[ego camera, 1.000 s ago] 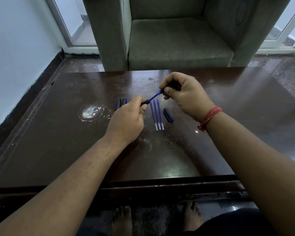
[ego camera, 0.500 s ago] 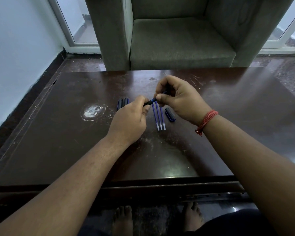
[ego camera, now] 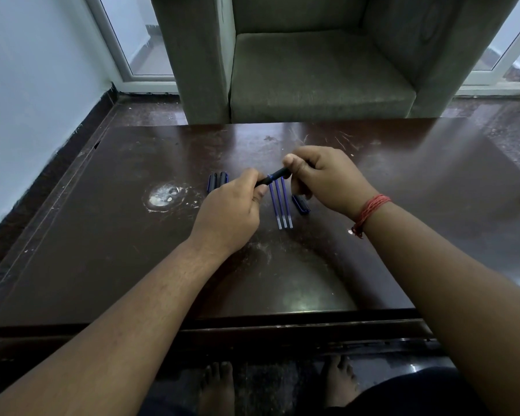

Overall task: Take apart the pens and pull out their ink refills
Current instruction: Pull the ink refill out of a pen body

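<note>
A dark, scratched desk (ego camera: 108,265) stands before a grey armchair (ego camera: 312,70), with wide bare room toward its left, right and near edges. No writing can be read. Above its middle, the left hand (ego camera: 228,210) and right hand (ego camera: 324,178) each pinch one end of a dark blue pen (ego camera: 273,177), tilted between the grips. Just beneath lie three blue ink refills (ego camera: 279,204) side by side, a pen cap (ego camera: 300,204) right of them, and dark pen barrels (ego camera: 217,181) to the left.

Single head-worn view looks forward and down, close over the table (ego camera: 102,235), facing an armchair (ego camera: 312,70).
</note>
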